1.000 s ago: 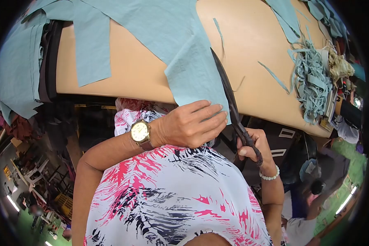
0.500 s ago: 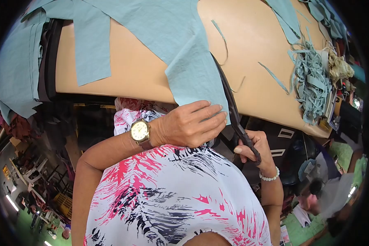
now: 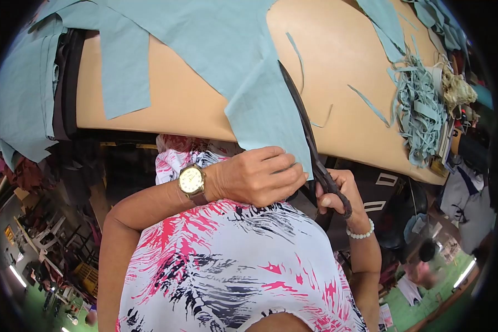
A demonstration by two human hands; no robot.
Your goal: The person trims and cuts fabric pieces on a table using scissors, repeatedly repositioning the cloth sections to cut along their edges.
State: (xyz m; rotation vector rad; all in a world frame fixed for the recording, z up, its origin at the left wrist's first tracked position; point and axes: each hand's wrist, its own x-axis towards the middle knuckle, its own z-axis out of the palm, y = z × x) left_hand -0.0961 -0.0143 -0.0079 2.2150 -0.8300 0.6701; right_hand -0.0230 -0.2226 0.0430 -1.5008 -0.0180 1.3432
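Note:
A light blue-green fabric piece (image 3: 271, 108) hangs over the near edge of the tan padded surface. My left hand (image 3: 265, 177), with a watch on its wrist, has its fingers curled and closed on the lower end of this fabric. To its right, my right hand (image 3: 337, 192) is wrapped round the handles of long dark scissors (image 3: 301, 108). Their blades lie along the fabric's right edge, pointing away from me. Most of the handle loops are hidden by my fingers.
The tan padded surface (image 3: 359, 44) carries thin fabric offcuts (image 3: 369, 104) and a heap of blue-green strips (image 3: 420, 110) at right. Stacked fabric (image 3: 22, 94) drapes over the left end. Dark drawers with pale handles (image 3: 386, 179) are below the right side.
My left hand and the fabric's lower end have shifted slightly towards me. The scissors' tip now shows at the fabric's right edge, and the blades look closer together.

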